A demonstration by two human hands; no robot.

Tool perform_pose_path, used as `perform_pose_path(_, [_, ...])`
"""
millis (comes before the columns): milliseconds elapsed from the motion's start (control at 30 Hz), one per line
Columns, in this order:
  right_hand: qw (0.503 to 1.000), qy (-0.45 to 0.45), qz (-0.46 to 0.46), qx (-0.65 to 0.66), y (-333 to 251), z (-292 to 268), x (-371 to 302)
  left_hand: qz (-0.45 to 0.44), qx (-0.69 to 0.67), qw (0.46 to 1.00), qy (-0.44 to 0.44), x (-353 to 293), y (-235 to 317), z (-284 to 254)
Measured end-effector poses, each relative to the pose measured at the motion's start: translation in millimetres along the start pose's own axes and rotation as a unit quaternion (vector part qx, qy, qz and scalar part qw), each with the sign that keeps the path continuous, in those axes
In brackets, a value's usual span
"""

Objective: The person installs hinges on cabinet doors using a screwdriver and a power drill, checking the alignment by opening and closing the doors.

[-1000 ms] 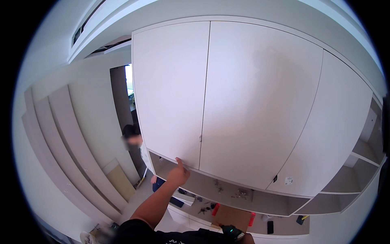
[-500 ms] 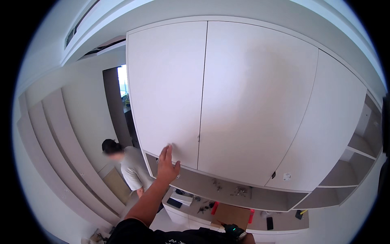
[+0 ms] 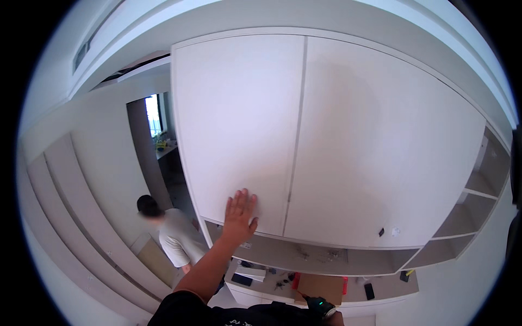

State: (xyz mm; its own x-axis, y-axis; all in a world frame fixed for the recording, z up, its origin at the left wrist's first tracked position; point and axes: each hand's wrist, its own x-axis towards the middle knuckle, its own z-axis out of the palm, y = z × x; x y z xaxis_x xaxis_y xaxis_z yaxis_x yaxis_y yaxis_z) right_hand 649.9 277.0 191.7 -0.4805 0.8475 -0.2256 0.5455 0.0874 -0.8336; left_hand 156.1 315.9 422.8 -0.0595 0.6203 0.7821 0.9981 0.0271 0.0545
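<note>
My left hand (image 3: 239, 217) lies flat near the bottom of the left white cabinet door (image 3: 239, 119), fingers spread and pointing up. A pale grey gap runs between this door and the wide white door surface (image 3: 375, 146) to its right. At the lower edge, a dark cordless driver (image 3: 321, 307) with a small green light points up and left. My right hand (image 3: 336, 319) is at its back end, mostly cut off by the picture edge; it appears to grip the driver, though its fingers are hidden.
Open shelves (image 3: 473, 206) flank the cabinet. Under it runs a niche (image 3: 375, 262) with small hardware. A lower counter (image 3: 356, 293) holds a cardboard piece (image 3: 321, 288), phones and loose parts. At left, a person in a light shirt (image 3: 176, 239) stands near long panels (image 3: 81, 217) against the wall.
My left hand has come to lie flatter on the left door. The gap beside that door looks wider, and the seam farther right no longer shows clearly. The view has shifted.
</note>
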Motion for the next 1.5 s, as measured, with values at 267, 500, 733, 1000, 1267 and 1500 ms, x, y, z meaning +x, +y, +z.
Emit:
perform_pose_path(267, [1.000,0.012,0.011,-0.001,-48,38,3,0.004,0.021,0.999,0.024,-5,-46,-17])
perform_pose_path(500, [0.998,0.047,0.034,0.019,-61,75,-13,0.009,0.031,0.999,0.014,5,-59,-20])
perform_pose_path(733, [0.993,0.067,0.086,0.053,-84,102,-38,0.016,0.008,1.000,-0.022,-18,-64,-9])
perform_pose_path(1000, [0.984,0.094,0.115,-0.101,-20,129,-51,0.047,-0.033,0.991,-0.121,-73,-54,22])
perform_pose_path(1267, [0.985,0.018,0.154,-0.081,-49,98,-50,0.073,0.013,0.989,-0.128,-69,-42,36])
perform_pose_path(1500, [0.987,0.044,0.038,0.148,23,117,-24,0.063,-0.181,0.972,-0.134,-162,-10,76])
